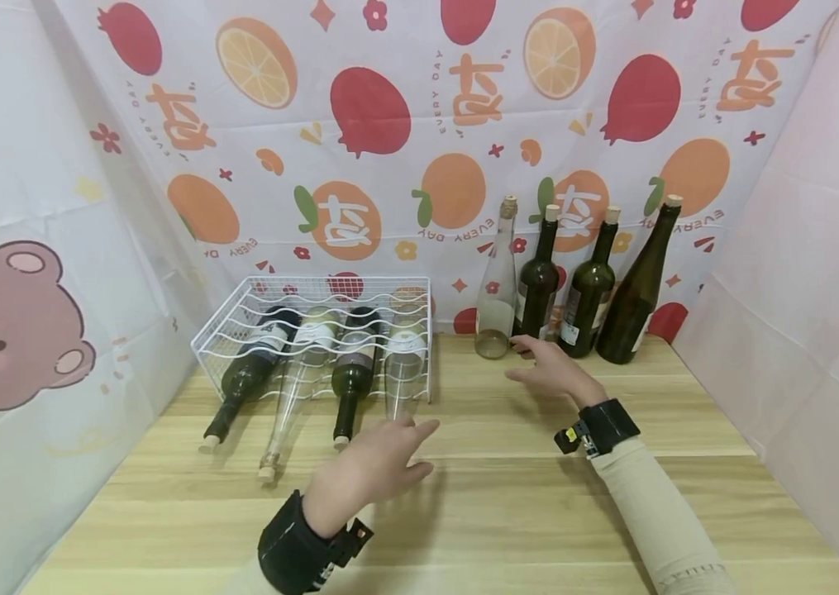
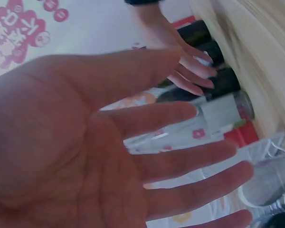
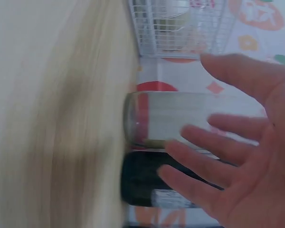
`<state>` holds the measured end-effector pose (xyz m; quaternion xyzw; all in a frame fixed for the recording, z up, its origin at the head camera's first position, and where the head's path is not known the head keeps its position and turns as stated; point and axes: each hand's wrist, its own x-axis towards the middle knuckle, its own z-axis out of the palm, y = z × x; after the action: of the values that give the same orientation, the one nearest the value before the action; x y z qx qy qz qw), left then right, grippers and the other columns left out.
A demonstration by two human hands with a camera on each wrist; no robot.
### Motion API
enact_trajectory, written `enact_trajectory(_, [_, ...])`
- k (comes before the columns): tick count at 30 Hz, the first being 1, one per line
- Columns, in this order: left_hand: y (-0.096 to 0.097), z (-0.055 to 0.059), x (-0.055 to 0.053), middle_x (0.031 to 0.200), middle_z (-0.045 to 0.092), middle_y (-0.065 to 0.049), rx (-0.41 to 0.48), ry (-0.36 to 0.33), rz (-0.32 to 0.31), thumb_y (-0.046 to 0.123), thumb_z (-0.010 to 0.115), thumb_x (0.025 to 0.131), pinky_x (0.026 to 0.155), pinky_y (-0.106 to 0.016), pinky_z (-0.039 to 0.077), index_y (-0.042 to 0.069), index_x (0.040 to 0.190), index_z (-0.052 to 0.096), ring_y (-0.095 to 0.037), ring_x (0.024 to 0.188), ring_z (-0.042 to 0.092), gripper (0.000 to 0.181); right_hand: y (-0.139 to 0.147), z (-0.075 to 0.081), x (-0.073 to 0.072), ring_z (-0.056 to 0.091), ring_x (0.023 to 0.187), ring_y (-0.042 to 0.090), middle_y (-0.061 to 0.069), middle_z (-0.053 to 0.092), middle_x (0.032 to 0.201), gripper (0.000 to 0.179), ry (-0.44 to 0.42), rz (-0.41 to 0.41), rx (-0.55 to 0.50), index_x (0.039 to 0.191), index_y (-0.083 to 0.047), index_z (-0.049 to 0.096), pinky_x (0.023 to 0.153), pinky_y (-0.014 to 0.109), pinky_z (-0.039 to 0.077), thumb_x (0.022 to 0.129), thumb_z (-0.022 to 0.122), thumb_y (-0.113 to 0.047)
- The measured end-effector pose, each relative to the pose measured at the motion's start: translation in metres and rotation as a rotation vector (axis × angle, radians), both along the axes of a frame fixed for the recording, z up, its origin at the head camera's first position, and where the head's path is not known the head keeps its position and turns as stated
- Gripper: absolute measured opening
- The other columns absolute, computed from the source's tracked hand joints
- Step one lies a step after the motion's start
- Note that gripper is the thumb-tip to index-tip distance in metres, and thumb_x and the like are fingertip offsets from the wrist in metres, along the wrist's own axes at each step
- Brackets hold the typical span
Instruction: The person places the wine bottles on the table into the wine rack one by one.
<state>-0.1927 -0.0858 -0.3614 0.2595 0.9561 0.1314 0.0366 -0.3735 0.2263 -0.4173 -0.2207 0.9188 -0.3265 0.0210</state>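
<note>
Noted four bottles (image 1: pixel 353 380) lying in white rack (image 1: pixel 430 339), left hand (image 1: pixel 367 464) close in front. Counted four corked bottles (image 1: pixel 587 306) standing on table (image 1: pixel 538 512) farther right, right hand (image 1: pixel 555 368) just before them.

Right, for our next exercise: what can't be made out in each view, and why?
Head: the neck end of the rack's rightmost bottle, hidden behind the left hand.
Head: print on the middle standing dark bottle, too small.
Left wrist: part of the rack, cut off by the right edge.
Right wrist: the neck of the standing clear bottle, hidden by the right hand.
</note>
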Motion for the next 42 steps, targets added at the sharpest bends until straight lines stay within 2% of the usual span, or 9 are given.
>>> enact_trajectory(2, [0.001,0.003,0.005,0.12,0.067,-0.018,-0.033,0.006,-0.021,0.026,0.076,0.094,0.086,-0.05,0.057,0.007,0.146,0.057,-0.033,0.105,0.068,0.059,-0.003,-0.001,-0.009,0.052,0.137,0.047,0.028,0.051,0.151,0.074,-0.01,-0.043,-0.015,0.155,0.002,0.039,0.11,0.057,0.047,0.097,0.071,-0.031])
enact_trajectory(5, [0.003,0.007,0.011,0.117,0.068,-0.012,-0.091,-0.018,-0.031,0.028,0.075,0.094,0.079,-0.046,0.057,0.011,0.148,0.056,-0.027,0.101,0.067,0.059,-0.005,-0.005,-0.02,0.048,0.141,0.048,0.03,0.044,0.156,0.081,-0.065,-0.104,-0.056,0.159,0.002,0.03,0.111,0.058,0.045,0.098,0.071,-0.032])
enact_trajectory(8, [0.003,0.009,0.014,0.122,0.069,-0.01,-0.153,-0.058,-0.022,0.033,0.074,0.095,0.08,-0.048,0.058,0.015,0.149,0.055,-0.027,0.105,0.068,0.059,-0.009,-0.009,-0.028,0.044,0.144,0.049,0.031,0.039,0.159,0.087,-0.127,-0.14,-0.093,0.161,0.002,0.022,0.113,0.058,0.044,0.098,0.07,-0.033])
enact_trajectory(13, [0.001,0.009,0.016,0.128,0.068,-0.01,-0.204,-0.083,0.007,0.036,0.074,0.095,0.084,-0.052,0.058,0.018,0.148,0.056,-0.03,0.111,0.069,0.06,-0.018,-0.017,-0.041,0.041,0.145,0.049,0.031,0.036,0.161,0.092,-0.148,-0.163,-0.082,0.162,0.005,0.016,0.115,0.059,0.041,0.098,0.069,-0.035])
enact_trajectory(23, [0.0,0.009,0.014,0.135,0.067,-0.011,-0.218,-0.102,0.004,0.036,0.075,0.094,0.089,-0.053,0.058,0.019,0.148,0.057,-0.032,0.117,0.067,0.059,-0.031,-0.022,-0.055,0.04,0.146,0.048,0.034,0.038,0.159,0.093,-0.128,-0.215,-0.079,0.16,0.008,0.017,0.118,0.058,0.038,0.096,0.07,-0.035])
enact_trajectory(30, [-0.007,0.007,0.013,0.139,0.066,-0.01,-0.194,-0.123,0.035,0.035,0.075,0.094,0.094,-0.055,0.056,0.02,0.149,0.055,-0.031,0.124,0.065,0.06,-0.053,-0.021,-0.071,0.039,0.148,0.044,0.029,0.038,0.158,0.091,-0.159,-0.261,-0.262,0.157,0.004,0.025,0.121,0.056,0.035,0.092,0.076,-0.034])
enact_trajectory(38, [-0.009,0.007,0.01,0.132,0.069,-0.01,-0.165,-0.113,0.002,0.033,0.076,0.093,0.09,-0.052,0.057,0.019,0.149,0.056,-0.03,0.117,0.067,0.061,-0.065,-0.031,-0.088,0.042,0.145,0.038,0.021,0.042,0.156,0.096,-0.147,-0.324,-0.448,0.159,-0.005,0.025,0.121,0.052,0.036,0.086,0.083,-0.027])
enact_trajectory(42, [-0.008,0.006,0.01,0.132,0.069,-0.01,-0.161,-0.125,-0.003,0.033,0.077,0.093,0.09,-0.053,0.058,0.02,0.149,0.056,-0.031,0.117,0.067,0.061,-0.066,-0.042,-0.094,0.046,0.142,0.038,0.02,0.047,0.153,0.094,-0.121,-0.385,-0.463,0.158,-0.007,0.031,0.119,0.052,0.039,0.084,0.085,-0.032])
